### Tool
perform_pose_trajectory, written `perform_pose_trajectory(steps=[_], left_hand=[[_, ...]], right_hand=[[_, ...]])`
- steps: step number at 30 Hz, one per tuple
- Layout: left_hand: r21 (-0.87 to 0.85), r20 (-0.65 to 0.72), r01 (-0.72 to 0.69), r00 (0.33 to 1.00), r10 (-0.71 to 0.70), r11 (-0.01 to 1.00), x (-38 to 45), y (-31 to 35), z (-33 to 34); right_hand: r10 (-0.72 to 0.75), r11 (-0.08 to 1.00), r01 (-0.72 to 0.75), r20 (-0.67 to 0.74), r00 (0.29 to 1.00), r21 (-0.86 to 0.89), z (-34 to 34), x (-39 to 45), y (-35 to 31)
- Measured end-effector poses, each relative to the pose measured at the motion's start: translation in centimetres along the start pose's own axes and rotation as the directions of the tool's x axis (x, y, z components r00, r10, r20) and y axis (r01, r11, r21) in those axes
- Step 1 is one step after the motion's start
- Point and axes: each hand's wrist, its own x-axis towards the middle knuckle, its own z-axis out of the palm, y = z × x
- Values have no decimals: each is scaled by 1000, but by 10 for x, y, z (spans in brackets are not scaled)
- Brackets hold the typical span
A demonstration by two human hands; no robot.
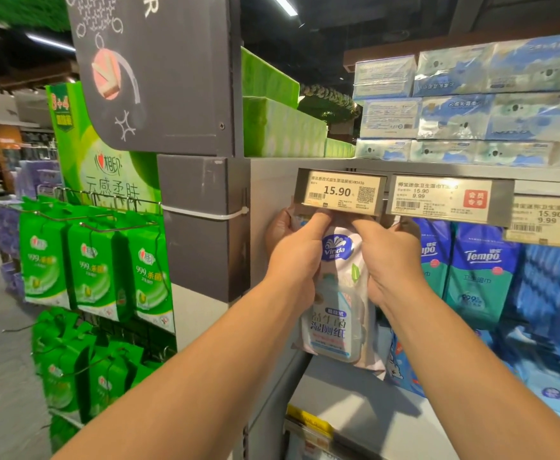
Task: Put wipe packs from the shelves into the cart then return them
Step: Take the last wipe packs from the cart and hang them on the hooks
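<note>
1. Gripping the Vinda wipe pack (338, 293) with left hand (297, 257) and right hand (393, 257), fingers curled round its upper edges
2. Hanging under the 15.90 price tag (340, 193), at 9 o'clock from Tempo packs (481, 273)
3. Probably soft, light, slippery film; best pinched at top seam
</note>
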Motion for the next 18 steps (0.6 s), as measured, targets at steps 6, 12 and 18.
perform_pose_trajectory(steps=[6,12,18], left_hand=[[201,-43,-46,997,56,978,2,1,0],[460,-47,-3,999,27,888,16,-9,21],[613,-62,-34,994,90,790,40,-30,28]], right_hand=[[24,997,-30,-92,996,-69,-1,10,19],[-86,978,45,-197,977,-204,-1,37,28],[-215,898,147,-121,969,-415,-8,75,37]])
